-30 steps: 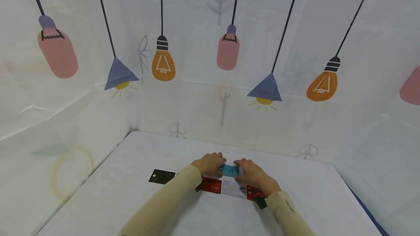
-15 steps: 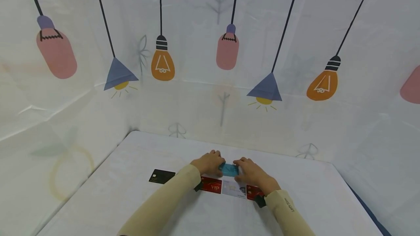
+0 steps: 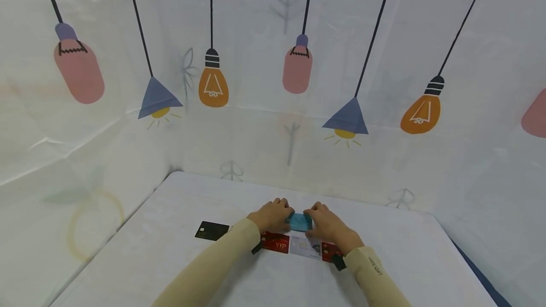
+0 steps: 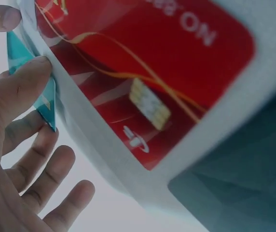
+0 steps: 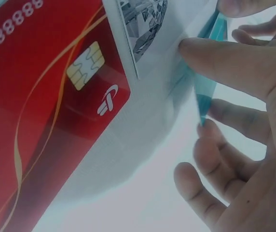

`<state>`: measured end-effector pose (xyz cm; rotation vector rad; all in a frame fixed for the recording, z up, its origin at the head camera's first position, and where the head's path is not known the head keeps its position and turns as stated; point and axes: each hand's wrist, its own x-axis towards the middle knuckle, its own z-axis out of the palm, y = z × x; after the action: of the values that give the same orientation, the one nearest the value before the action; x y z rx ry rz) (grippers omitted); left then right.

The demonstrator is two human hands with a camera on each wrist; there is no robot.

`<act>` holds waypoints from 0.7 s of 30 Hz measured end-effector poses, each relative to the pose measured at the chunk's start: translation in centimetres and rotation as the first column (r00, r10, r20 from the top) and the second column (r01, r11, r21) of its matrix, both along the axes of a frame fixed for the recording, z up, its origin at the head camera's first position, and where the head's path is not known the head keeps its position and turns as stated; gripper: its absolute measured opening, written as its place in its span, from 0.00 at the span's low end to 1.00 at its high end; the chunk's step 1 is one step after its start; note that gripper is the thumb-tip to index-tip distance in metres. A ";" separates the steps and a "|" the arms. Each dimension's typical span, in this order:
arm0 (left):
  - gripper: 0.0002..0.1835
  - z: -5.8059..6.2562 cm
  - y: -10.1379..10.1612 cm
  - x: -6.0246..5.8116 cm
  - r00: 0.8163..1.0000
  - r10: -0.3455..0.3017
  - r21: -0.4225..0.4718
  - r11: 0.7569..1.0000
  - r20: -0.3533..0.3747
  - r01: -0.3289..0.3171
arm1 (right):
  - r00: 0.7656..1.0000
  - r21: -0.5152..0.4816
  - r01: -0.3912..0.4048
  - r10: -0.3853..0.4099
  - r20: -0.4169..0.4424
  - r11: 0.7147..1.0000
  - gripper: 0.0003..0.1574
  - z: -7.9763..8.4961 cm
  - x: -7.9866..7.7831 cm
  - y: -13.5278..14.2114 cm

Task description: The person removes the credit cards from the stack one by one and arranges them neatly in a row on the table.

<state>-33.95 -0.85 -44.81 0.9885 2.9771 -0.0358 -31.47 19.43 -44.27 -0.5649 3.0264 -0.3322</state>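
Between both hands, a teal card (image 3: 300, 222) is held by its two short ends in the head view. My left hand (image 3: 271, 215) pinches one end; in the left wrist view the thumb lies over the card (image 4: 46, 99), with fingers behind it. The opposite end is pinched by my right hand (image 3: 329, 225), its thumb across the card (image 5: 207, 92) in the right wrist view. Just nearer than the teal card lie a red VIP card (image 3: 275, 243), a white card (image 3: 304, 248) with a diamond picture, and another red card (image 3: 330, 251) partly hidden by the right wrist.
A black card (image 3: 211, 230) lies left of the left forearm, which covers part of the card row. Everything rests on a white table (image 3: 170, 203). Behind it hangs a whitish sheet (image 3: 256, 141) printed with lamps and bulbs.
Both hands stay almost in place with the teal card between them. The card's tilt differs slightly, its lettering now harder to read. The head view has shifted a little.
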 end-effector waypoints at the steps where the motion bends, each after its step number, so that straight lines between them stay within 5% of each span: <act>1: 0.29 0.0 0.0 0.0 1.000 -0.001 -0.006 1.000 -0.004 0.001 | 1.000 0.002 0.000 0.000 -0.003 1.000 0.39 0.0 0.0 0.0; 21: 0.30 -1.3 -1.0 -0.5 0.991 -0.084 0.040 0.995 -0.102 0.088 | 0.992 -0.002 -0.076 0.075 -0.104 0.997 0.34 -0.5 0.2 0.9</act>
<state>-34.49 -1.87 -46.10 1.1537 3.0353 -0.0200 -31.24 20.36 -44.82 -0.7171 3.0934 -0.3172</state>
